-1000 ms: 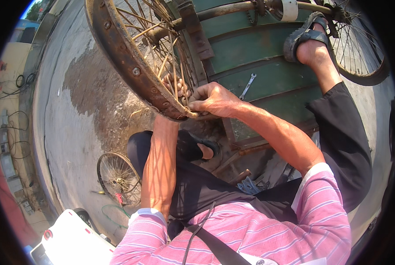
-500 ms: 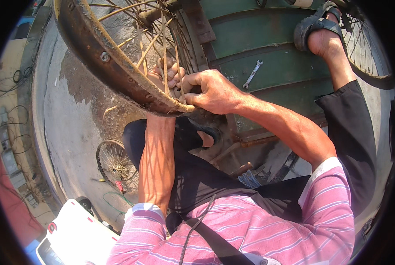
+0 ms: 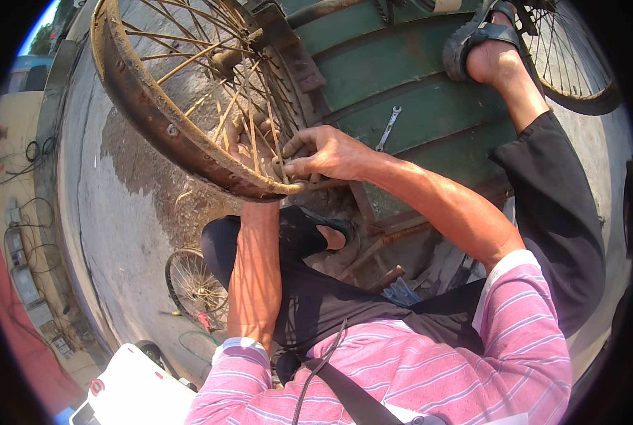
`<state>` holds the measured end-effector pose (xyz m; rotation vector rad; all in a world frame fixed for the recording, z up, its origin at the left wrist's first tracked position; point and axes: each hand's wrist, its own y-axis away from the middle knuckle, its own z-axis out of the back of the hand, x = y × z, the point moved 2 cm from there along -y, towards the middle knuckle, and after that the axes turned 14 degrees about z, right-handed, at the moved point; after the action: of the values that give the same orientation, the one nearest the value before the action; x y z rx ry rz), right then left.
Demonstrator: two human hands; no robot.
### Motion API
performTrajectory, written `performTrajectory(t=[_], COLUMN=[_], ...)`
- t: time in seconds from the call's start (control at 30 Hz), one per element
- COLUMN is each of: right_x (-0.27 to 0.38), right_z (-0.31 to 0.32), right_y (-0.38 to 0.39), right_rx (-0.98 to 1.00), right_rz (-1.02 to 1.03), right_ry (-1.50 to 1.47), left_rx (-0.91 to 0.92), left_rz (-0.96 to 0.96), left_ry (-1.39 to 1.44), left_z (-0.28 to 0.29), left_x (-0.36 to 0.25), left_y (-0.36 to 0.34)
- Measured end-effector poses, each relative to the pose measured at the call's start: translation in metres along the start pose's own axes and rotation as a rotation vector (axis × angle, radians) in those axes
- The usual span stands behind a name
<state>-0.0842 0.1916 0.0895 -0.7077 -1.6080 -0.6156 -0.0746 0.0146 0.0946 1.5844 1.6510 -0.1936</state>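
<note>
A rusty spoked wheel (image 3: 136, 78) without a tyre stands tilted in front of me, its brown rim caked with dirt. My left hand (image 3: 249, 138) reaches past the rim's lower edge in among the spokes. Its fingers are curled, and the spokes partly hide them, so what they hold cannot be made out. From the right, my right hand (image 3: 330, 154) pinches with thumb and forefinger at a spoke (image 3: 274, 134), close to the inner side of the rim. The wheel's hub (image 3: 225, 62) sits farther up, beside a rusty metal bracket.
A wrench (image 3: 388, 129) lies on the green metal panel (image 3: 430, 106) at the right. My sandalled foot (image 3: 490, 57) rests at its far end, by another wheel (image 3: 571, 64). A smaller spoked wheel (image 3: 197, 282) lies on the ground to the left, near a white box (image 3: 143, 382).
The view has shifted, showing more of the wheel and hub. My right hand's fingers have loosened a little and sit slightly differently by the rim; my left hand stays among the spokes.
</note>
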Motion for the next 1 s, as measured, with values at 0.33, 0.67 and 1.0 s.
performTrajectory(t=[0.33, 0.67, 1.0], right_x=[0.0, 0.004, -0.015], right_z=[0.012, 0.014, 0.012], right_y=[-0.016, -0.022, -0.031], right_rx=[0.325, 0.415, 0.443], right_rz=[-0.041, -0.119, -0.074], right_ry=[-0.055, -0.04, -0.039], left_rx=[0.069, -0.069, -0.041], left_rz=[0.032, 0.128, 0.314], left_ry=[-0.095, -0.407, -0.236], left_z=[0.013, 0.038, 0.03], left_x=[-0.008, -0.02, 0.008], left_y=[0.011, 0.012, 0.021])
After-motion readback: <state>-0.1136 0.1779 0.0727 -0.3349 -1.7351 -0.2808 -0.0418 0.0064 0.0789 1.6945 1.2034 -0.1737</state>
